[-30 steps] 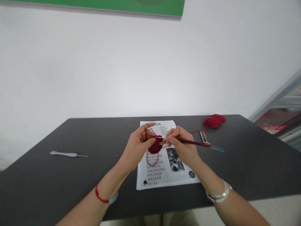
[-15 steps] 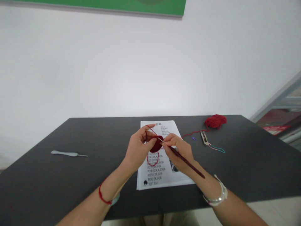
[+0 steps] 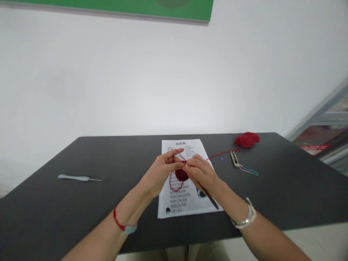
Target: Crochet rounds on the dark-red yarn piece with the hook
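My left hand (image 3: 163,167) pinches a small dark red crochet piece (image 3: 181,175) by its upper edge, with red yarn running over the raised index finger. My right hand (image 3: 201,172) is closed around a crochet hook (image 3: 210,198) with a dark brown handle that slants down toward my right forearm. The hook's tip is at the top edge of the piece, mostly covered by my fingers. A loop of red yarn (image 3: 170,183) hangs below my left hand, in front of the printed sheets (image 3: 190,214).
On the dark table (image 3: 114,156) at the right are a ball of red yarn (image 3: 247,140), a purple stitch marker (image 3: 223,160) and a metal folding tool (image 3: 234,158) with a cord. A grey-handled hook (image 3: 77,178) lies at the left.
My right hand has shifted left and up against my left fingers, and the hook's handle has swung steeper. The crochet piece now hangs slightly lower under my fingertips.
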Motion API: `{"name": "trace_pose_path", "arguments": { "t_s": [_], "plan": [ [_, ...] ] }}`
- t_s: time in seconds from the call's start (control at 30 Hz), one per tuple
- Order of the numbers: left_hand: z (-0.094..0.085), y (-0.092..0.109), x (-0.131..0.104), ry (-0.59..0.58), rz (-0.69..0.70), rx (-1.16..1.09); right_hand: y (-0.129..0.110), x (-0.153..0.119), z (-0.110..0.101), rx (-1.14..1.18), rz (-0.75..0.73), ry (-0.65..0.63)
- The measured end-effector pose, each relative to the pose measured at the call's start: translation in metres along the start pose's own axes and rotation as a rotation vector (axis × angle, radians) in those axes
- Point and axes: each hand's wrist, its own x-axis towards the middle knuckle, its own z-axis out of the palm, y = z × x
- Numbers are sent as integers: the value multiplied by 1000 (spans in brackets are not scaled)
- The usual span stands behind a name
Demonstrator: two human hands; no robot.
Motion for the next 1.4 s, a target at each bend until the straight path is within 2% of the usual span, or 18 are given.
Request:
{"name": "trace_pose_path", "arguments": {
  "t_s": [0.17,0.5,0.57,0.7,0.83,0.93,1.0,1.2,1.4],
  "plan": [
    [4,-3,2,84,105,60,-14,6,6,-275,14,41],
    [-5,-9,6,216,400,580,-12,7,-1,65,131,106],
    [-4,-9,4,236,444,675,-14,7,-1,148,225,145],
    [-3,-5,2,222,512,771,-13,7,-3,436,590,232],
    [-4,-2,3,165,491,680,-8,13,-7,835,816,286],
    [-4,-2,3,120,389,481,-8,20,-7,1136,912,368],
    [-2,-3,3,100,305,331,-10,23,-5,1242,954,413],
    [2,-5,2,59,164,80,-18,24,1,1224,988,499],
    [3,-3,2,83,164,79,-20,25,3,1273,998,534]
  ]
}}
